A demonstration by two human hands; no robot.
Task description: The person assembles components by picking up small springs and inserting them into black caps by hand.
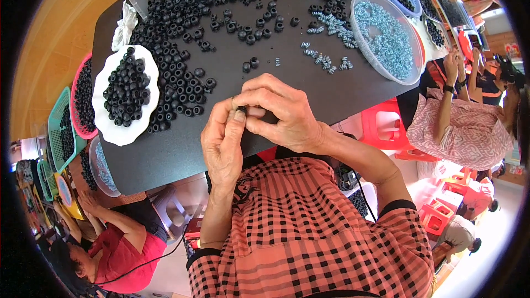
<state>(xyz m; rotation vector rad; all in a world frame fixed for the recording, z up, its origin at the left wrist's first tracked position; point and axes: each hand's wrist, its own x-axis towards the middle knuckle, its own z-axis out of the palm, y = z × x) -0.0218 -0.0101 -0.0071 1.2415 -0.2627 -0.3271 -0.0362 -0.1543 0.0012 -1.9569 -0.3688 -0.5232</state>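
My left hand (221, 146) and my right hand (284, 111) meet over the front of the dark table (171, 160), fingertips pinched together. Between them is a small black plastic part (241, 109), mostly hidden by the fingers. Just beyond my hands lie two loose black hollow round parts (250, 64) and a small coil spring (277, 62). Farther right, more coil springs (326, 60) are scattered. A round clear tub (409, 79) of such springs stands at the right edge. To the left, a white scalloped plate (118, 137) carries a heap of the black parts.
A large spread of black parts (182, 0) covers the table's far side. Crumpled white plastic (125, 25) lies at the left edge. Baskets, pink (90, 129) and green (59, 107), stand beyond it. Other people sit at left and right, near a red stool (381, 127).
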